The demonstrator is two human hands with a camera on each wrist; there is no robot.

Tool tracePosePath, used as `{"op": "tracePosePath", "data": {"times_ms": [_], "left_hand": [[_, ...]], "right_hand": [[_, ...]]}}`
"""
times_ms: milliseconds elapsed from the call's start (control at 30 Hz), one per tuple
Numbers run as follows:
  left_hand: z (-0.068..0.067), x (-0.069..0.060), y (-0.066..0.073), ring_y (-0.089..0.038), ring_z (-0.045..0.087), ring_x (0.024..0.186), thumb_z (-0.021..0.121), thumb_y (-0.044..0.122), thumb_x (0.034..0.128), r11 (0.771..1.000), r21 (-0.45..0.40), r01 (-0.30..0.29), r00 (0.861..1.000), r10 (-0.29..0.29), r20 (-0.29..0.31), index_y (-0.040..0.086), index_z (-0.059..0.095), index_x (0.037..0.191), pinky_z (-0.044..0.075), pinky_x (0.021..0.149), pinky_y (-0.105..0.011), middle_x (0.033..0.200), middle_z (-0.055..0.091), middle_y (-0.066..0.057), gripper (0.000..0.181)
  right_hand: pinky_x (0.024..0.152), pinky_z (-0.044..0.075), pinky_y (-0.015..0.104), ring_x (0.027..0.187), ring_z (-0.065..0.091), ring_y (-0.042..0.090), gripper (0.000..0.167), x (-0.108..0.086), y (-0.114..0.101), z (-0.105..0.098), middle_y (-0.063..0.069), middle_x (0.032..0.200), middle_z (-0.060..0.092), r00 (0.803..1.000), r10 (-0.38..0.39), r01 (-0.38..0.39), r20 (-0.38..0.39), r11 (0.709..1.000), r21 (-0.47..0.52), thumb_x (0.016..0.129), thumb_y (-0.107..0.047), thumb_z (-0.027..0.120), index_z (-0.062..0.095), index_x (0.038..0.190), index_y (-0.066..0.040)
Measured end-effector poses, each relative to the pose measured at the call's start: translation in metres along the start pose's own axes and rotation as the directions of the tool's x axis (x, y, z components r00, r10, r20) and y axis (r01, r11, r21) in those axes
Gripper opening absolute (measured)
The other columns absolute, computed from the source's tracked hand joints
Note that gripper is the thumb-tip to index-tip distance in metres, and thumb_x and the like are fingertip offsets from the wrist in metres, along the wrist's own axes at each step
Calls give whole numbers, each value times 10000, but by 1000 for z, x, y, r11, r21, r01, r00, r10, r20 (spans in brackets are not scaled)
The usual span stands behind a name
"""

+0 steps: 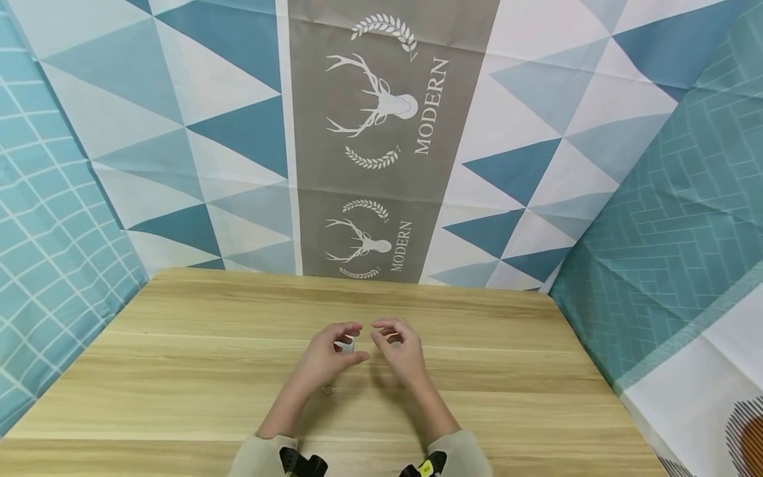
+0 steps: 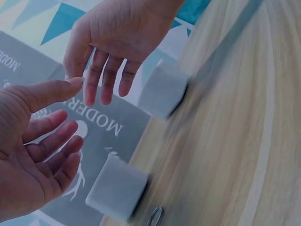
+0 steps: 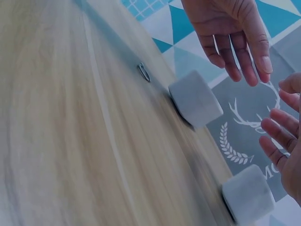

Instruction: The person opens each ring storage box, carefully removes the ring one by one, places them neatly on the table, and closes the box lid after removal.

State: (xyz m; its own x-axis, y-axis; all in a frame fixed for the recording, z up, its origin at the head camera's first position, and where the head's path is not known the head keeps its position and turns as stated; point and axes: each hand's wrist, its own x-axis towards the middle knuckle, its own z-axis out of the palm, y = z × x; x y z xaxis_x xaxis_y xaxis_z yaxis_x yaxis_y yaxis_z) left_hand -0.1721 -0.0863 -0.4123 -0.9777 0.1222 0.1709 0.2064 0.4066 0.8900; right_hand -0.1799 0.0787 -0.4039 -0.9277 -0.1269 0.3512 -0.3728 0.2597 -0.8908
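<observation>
Both hands hover above the wooden table, fingers loosely bent and holding nothing. The left hand [image 1: 331, 354] [image 2: 35, 150] [image 3: 230, 35] faces the right hand [image 1: 404, 351] [image 2: 120, 35] [image 3: 289, 141], with a gap between them in the head view. Two white blocks stand on the table. One block [image 1: 346, 344] [image 2: 117, 187] [image 3: 195, 99] is partly hidden by the left hand in the head view; the other block [image 2: 163, 89] [image 3: 248, 194] is mostly covered there by the right hand. A small metal ring [image 1: 328, 389] [image 2: 155, 216] [image 3: 144, 72] lies nearer the person than the blocks.
The wooden table [image 1: 179, 371] ends at a back edge against a hanging patterned cloth [image 1: 381, 172]. Blue-green cloths hang at the left and right sides. Dark wrist-worn devices sit at both sleeves.
</observation>
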Motion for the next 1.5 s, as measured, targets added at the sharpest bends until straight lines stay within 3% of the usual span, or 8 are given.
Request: {"op": "tracePosePath", "data": {"times_ms": [200, 400, 633, 733, 867, 1033, 1300, 1500], "left_hand": [[9, 1, 1, -282, 582, 1016, 786, 191, 738, 1000, -8, -4, 1000, 4, 11, 67, 595, 1210, 510, 825, -397, 1140, 627, -117, 524], [18, 1, -1, -246, 577, 1007, 783, 183, 739, 1000, -8, 4, 1000, -4, 5, 74, 595, 1207, 499, 831, -400, 1132, 624, -102, 516], [26, 0, -1, -267, 583, 1016, 783, 210, 737, 1000, -7, -17, 1000, 17, 19, 65, 600, 1193, 502, 811, -370, 1122, 628, -103, 513], [31, 1, -1, -289, 585, 1012, 783, 193, 733, 999, -24, -31, 999, 32, 11, 39, 599, 1189, 505, 805, -381, 1110, 629, -121, 516], [37, 2, -3, -311, 581, 1006, 780, 165, 731, 999, -29, -40, 999, 40, 3, 10, 588, 1198, 513, 798, -410, 1116, 615, -160, 527], [45, 2, -2, -361, 570, 1018, 776, 137, 734, 998, -45, -34, 999, 34, 0, -15, 569, 1213, 518, 814, -462, 1138, 594, -213, 544], [57, 6, -2, -352, 575, 986, 785, 119, 713, 998, -31, -49, 998, 47, -49, -20, 576, 1202, 521, 800, -472, 1117, 595, -215, 549], [67, 8, 0, -309, 566, 988, 780, 143, 714, 999, -16, -41, 998, 40, -54, -9, 570, 1214, 516, 804, -428, 1127, 594, -184, 564]], "right_hand": [[800, 498, 273, 909, 574, 158, 178, -1, 3, -9, 141, 1056, 640, 1000, 14, -14, 5, 1000, -11, 871, -87, 635, 659, 1022, 5], [800, 494, 268, 928, 579, 203, 152, -1, 7, -15, 129, 1071, 642, 1000, 25, -25, -10, 999, -27, 870, -71, 632, 667, 1007, -15], [772, 497, 247, 915, 584, 170, 159, 7, 47, -22, 109, 1065, 653, 996, 42, -42, -73, 999, -10, 853, -93, 666, 686, 999, -34], [747, 498, 232, 883, 581, 133, 160, 8, 53, -26, 103, 1041, 660, 995, 16, -18, -101, 1000, -18, 843, -100, 678, 691, 987, -32], [729, 500, 219, 869, 582, 123, 146, 7, 56, -30, 89, 1016, 664, 994, -7, 4, -107, 999, -34, 842, -106, 679, 694, 973, -42], [740, 496, 219, 866, 580, 121, 141, 7, 57, -35, 79, 989, 671, 992, 21, -28, -123, 998, -53, 839, -85, 680, 692, 968, -30], [733, 505, 255, 876, 592, 229, 169, 1, 35, -48, 196, 1009, 648, 992, 2, -13, -128, 996, -83, 835, -5, 649, 663, 991, 60], [722, 491, 229, 877, 594, 233, 175, 3, 58, -53, 169, 1032, 647, 990, -2, -11, -143, 996, -94, 831, -30, 670, 670, 996, 27]]}}
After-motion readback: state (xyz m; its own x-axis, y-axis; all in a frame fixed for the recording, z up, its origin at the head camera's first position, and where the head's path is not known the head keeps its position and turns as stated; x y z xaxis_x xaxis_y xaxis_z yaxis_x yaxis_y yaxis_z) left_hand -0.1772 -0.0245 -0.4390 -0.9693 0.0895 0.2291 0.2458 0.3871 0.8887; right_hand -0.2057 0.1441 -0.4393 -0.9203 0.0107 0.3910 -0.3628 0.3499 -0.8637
